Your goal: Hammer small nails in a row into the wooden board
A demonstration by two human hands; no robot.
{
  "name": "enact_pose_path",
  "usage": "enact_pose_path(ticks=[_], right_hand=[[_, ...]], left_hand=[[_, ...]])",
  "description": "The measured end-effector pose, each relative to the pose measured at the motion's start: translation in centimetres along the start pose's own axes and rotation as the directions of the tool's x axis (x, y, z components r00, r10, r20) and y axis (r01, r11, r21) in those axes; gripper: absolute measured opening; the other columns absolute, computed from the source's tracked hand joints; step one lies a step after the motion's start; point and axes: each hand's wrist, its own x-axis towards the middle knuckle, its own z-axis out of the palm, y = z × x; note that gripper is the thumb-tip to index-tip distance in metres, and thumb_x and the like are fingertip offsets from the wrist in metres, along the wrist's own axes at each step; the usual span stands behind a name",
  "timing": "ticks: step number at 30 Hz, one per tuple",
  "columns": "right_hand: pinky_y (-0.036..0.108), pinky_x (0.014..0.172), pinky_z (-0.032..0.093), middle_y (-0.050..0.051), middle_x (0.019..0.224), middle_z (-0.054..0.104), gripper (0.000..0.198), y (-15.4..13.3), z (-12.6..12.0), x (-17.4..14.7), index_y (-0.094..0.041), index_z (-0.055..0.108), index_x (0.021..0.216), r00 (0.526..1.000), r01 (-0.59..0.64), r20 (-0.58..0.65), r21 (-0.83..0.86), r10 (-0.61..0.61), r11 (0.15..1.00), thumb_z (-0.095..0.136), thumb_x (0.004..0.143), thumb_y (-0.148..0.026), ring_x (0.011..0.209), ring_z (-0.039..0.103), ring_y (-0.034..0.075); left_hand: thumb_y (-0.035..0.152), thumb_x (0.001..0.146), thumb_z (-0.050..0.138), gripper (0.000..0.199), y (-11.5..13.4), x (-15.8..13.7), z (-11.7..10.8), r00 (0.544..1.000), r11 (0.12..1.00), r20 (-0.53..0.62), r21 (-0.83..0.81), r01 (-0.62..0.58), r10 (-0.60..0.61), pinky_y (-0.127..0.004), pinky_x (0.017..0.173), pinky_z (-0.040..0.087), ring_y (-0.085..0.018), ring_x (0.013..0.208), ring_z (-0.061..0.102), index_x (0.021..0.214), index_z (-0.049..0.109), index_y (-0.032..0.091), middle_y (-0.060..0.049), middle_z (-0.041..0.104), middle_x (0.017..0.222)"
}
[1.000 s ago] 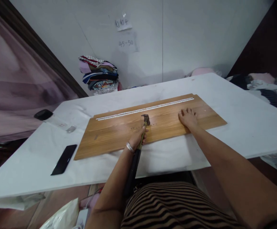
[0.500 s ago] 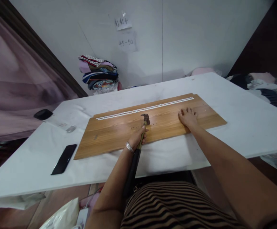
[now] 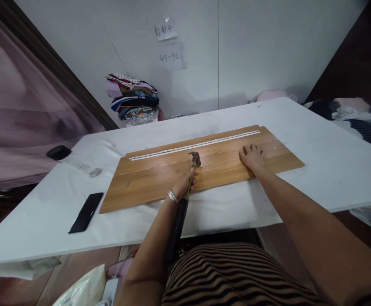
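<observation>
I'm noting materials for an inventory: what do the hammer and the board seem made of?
Hammer: its dark, dull, brownish head looks like metal, perhaps rusted; its black, matte grip could be rubber or plastic.
Board: brown grain and a soft sheen suggest wood or laminate.

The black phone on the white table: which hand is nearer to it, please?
The left hand: it grips the hammer, to the right of the phone. The right hand is farther right, on the wooden board.

Dim, diffuse light puts faint sheen on the wooden board (image 3: 153, 182) and soft shadows on the wall (image 3: 252, 51); the upper right is near-black, wide-angle stretch warps the edges, fine detail blurs
</observation>
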Motion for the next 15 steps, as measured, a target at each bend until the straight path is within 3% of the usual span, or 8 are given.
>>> enact_pose_path(ticks=[8, 15], right_hand=[[0.055, 0.110, 0.028, 0.019, 0.151, 0.050, 0.054, 0.19, 0.25, 0.20, -0.019, 0.061, 0.134, 1.000, 0.007, -0.005, 0.001, -0.007, 1.000, 0.027, 0.102, -0.046, 0.139, 0.038, 0.036], [0.055, 0.110, 0.028, 0.019, 0.151, 0.049, 0.054, 0.19, 0.23, 0.17, -0.019, 0.061, 0.135, 1.000, 0.011, -0.002, -0.004, -0.011, 1.000, 0.026, 0.102, -0.045, 0.139, 0.038, 0.036]], left_hand=[[0.063, 0.085, 0.066, 0.050, -0.07, 0.08, -0.01, 1.000, 1.000, -0.008, 0.000, 0.010, -0.010, -0.019, 0.035, 0.026, -0.005, 0.034, 0.038, 0.097, 0.059, 0.015, 0.008, 0.047, 0.055], [0.059, 0.090, 0.059, 0.043, 0.24, -0.18, 0.28, 1.000, 1.000, -0.023, 0.008, 0.010, -0.010, -0.019, 0.035, 0.027, -0.005, 0.033, 0.037, 0.093, 0.057, 0.016, 0.009, 0.045, 0.053]])
